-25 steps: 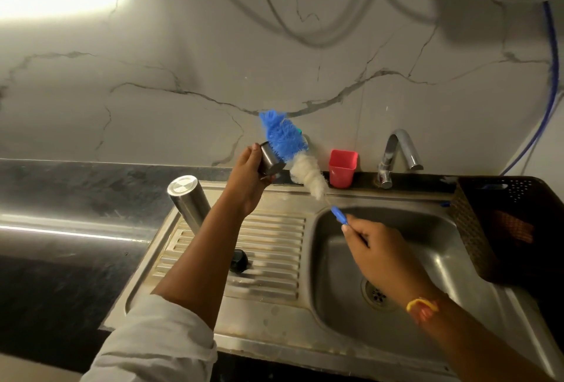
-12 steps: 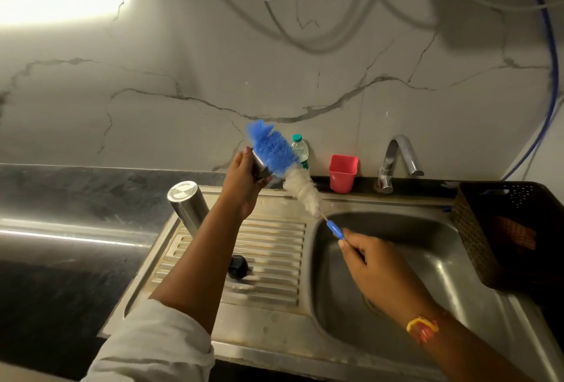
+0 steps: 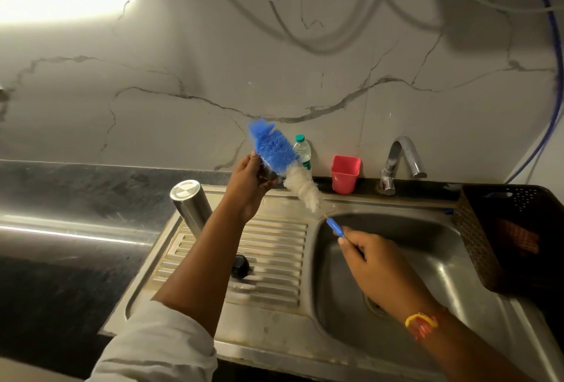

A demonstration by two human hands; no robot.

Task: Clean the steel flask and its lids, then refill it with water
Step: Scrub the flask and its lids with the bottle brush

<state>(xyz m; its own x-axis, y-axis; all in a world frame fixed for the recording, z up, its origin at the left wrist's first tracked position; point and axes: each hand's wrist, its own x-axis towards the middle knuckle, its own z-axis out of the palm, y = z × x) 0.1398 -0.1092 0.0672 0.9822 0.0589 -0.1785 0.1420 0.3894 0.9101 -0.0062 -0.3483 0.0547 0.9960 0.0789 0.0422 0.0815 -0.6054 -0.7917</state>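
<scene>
Gripping lid (image 3: 270, 174) in curled left hand (image 3: 248, 181); right hand (image 3: 375, 262) is pinching brush (image 3: 299, 181) handle, bristles touching lid (flask (image 3: 190, 203) at drainboard's (image 3: 274, 244) rear-left corner).

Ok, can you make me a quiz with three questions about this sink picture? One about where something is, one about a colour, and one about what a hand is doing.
1. Where is the small black lid?
A. in the sink bowl
B. on the ribbed drainboard
C. in the basket

2. What colour is the cup beside the tap?
A. green
B. red
C. yellow

3. What is the right hand doing?
A. turning the tap
B. hanging empty
C. holding the brush by its handle

Answers:
1 B, the lid lies on the ridges.
2 B, the cup is plainly red.
3 C, the hand grips the blue handle.
</scene>
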